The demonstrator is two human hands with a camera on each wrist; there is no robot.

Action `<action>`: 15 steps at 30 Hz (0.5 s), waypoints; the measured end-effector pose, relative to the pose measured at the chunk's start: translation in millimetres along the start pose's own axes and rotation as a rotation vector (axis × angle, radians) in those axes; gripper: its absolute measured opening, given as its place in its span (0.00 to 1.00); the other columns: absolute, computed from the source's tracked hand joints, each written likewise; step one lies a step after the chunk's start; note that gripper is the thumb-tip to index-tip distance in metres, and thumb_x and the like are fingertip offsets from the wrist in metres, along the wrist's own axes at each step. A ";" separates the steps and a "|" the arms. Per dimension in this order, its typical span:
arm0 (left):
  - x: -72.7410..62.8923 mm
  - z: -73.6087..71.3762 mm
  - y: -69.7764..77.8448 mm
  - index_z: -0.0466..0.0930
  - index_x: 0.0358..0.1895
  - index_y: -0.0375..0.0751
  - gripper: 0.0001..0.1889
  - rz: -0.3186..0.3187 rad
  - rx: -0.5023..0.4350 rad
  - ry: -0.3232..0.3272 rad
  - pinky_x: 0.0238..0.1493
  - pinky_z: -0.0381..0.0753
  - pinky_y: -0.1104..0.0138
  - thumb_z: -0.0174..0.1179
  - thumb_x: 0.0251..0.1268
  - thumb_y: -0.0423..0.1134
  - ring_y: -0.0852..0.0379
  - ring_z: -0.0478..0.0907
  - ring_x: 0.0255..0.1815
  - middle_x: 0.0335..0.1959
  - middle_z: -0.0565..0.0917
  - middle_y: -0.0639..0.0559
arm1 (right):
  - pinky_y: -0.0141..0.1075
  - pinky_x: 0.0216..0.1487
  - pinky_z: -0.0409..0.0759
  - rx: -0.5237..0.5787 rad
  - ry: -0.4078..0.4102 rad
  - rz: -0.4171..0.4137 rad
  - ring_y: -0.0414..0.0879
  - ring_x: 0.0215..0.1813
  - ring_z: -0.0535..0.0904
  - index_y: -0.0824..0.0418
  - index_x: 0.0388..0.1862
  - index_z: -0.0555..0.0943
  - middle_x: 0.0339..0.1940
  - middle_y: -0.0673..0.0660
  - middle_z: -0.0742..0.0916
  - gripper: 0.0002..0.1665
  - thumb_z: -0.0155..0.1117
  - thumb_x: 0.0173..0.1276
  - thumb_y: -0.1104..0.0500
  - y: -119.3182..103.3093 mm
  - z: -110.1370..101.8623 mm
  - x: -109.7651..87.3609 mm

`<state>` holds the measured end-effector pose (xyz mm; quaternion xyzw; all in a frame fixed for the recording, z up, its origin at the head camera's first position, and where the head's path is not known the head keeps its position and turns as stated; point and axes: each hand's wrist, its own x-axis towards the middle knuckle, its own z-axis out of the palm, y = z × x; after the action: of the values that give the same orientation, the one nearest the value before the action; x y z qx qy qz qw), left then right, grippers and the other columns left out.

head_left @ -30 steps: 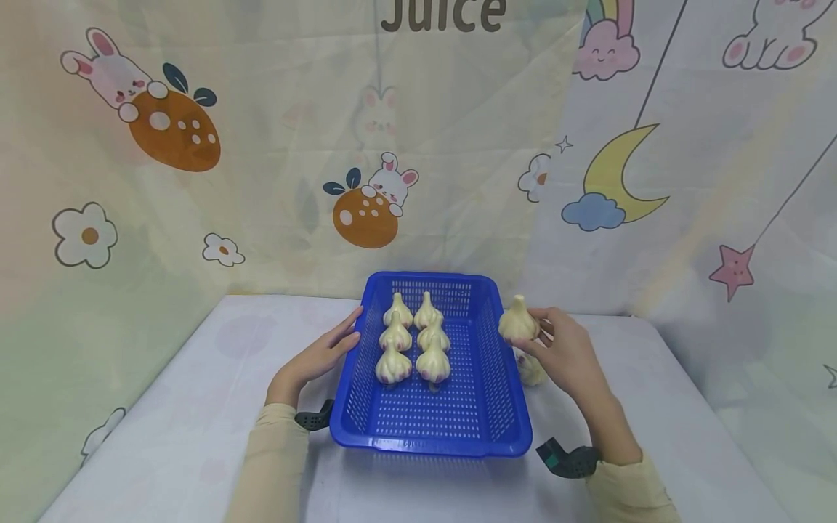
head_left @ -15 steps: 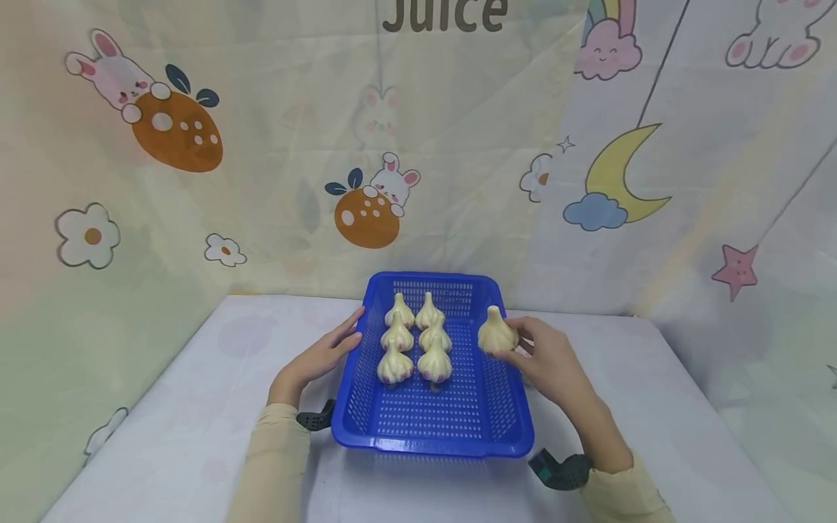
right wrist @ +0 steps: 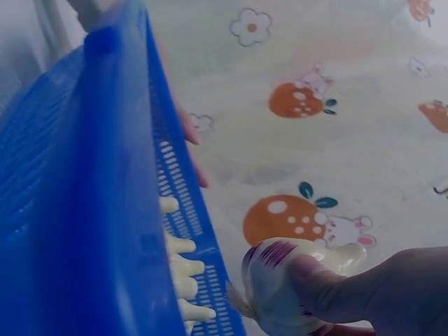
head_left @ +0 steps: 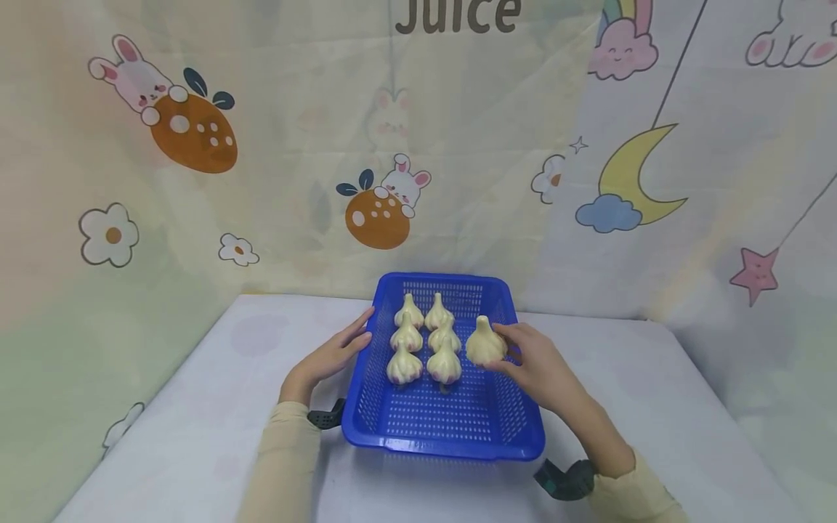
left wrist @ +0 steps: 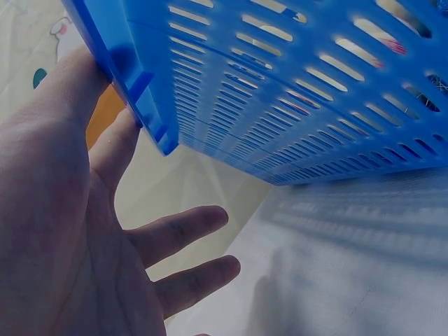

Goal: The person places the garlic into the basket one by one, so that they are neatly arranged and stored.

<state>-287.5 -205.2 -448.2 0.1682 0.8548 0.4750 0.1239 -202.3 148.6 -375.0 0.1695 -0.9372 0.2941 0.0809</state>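
A blue plastic basket (head_left: 445, 448) with slotted walls stands on the table. Inside, on its left and middle, several pale garlic bulbs (head_left: 405, 367) stand upright in two rows, stems up. My right hand (head_left: 541, 369) pinches another garlic bulb (head_left: 485, 349) between thumb and fingers, over the right part of the basket. In the right wrist view this held bulb (right wrist: 280, 294) shows purple streaks and a root tuft. My left hand (head_left: 325, 363) touches the basket's left rim, its fingers extended; in the left wrist view two fingers (left wrist: 185, 231) point away from the rim.
The white-covered table (head_left: 248, 407) extends on both sides of the basket. Behind it hangs a printed cloth (head_left: 294, 160) with rabbits, flowers and a moon. A dark wrist device (head_left: 565, 479) sits at the right cuff.
My right hand has carried its garlic bulb leftward from beyond the right rim to over the basket. The bulb seen beside the basket is now hidden. My left hand stays at the rim.
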 end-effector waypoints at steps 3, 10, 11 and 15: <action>1.3 -0.4 -0.8 0.44 0.73 0.75 0.30 -0.008 0.004 0.002 0.69 0.55 0.39 0.42 0.72 0.59 0.42 0.52 0.76 0.77 0.52 0.50 | 0.41 0.50 0.82 -0.022 -0.025 -0.041 0.56 0.54 0.79 0.67 0.65 0.71 0.54 0.63 0.80 0.37 0.71 0.57 0.56 -5.4 -1.3 1.0; 3.5 -0.8 -6.2 0.43 0.73 0.75 0.30 0.007 -0.007 -0.004 0.70 0.55 0.39 0.42 0.72 0.59 0.42 0.51 0.76 0.77 0.51 0.50 | 0.36 0.47 0.83 -0.083 -0.109 -0.171 0.52 0.52 0.81 0.67 0.61 0.75 0.52 0.61 0.82 0.35 0.72 0.55 0.57 -18.3 0.9 5.2; 3.5 -0.7 -6.4 0.43 0.74 0.74 0.30 0.012 -0.008 -0.005 0.70 0.55 0.39 0.42 0.72 0.59 0.42 0.51 0.76 0.77 0.51 0.50 | 0.36 0.47 0.83 -0.089 -0.113 -0.195 0.52 0.52 0.81 0.67 0.61 0.75 0.52 0.60 0.82 0.35 0.73 0.54 0.57 -19.5 1.7 5.9; 2.6 -0.2 -6.3 0.44 0.74 0.73 0.30 0.014 -0.014 0.000 0.70 0.54 0.39 0.42 0.73 0.58 0.41 0.51 0.76 0.77 0.51 0.50 | 0.35 0.46 0.83 -0.121 -0.133 -0.282 0.49 0.50 0.81 0.64 0.58 0.78 0.51 0.57 0.82 0.33 0.73 0.53 0.56 -22.9 5.8 9.5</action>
<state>-291.0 -207.5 -453.6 0.1734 0.8504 0.4817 0.1215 -203.0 125.0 -365.3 0.3134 -0.9233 0.2108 0.0692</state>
